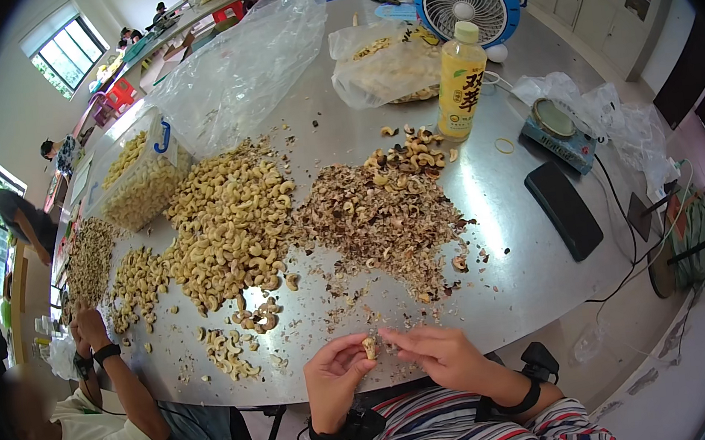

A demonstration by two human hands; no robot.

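Observation:
Between the thumb and fingertips of my left hand (336,376) is a pale cashew nut (370,348), held upright just above the table's near edge. My right hand (444,356) is close beside it, fingers stretched toward the nut with a small gap; nothing shows in them. Ahead of both hands lies a pile of brown skin flakes (379,226), with darker cashews (418,151) at its far side. A large heap of pale cashews (228,220) spreads to the left, and a smaller group of cashews (231,353) sits nearer me.
On the metal table (514,289) stand a clear tub of nuts (143,186), a plastic bag (384,71), a yellow bottle (462,84) and a blue fan (467,6). A black phone (564,211) lies right, near a cable. At left, a co-worker's hands (89,329) are raised beside more nuts.

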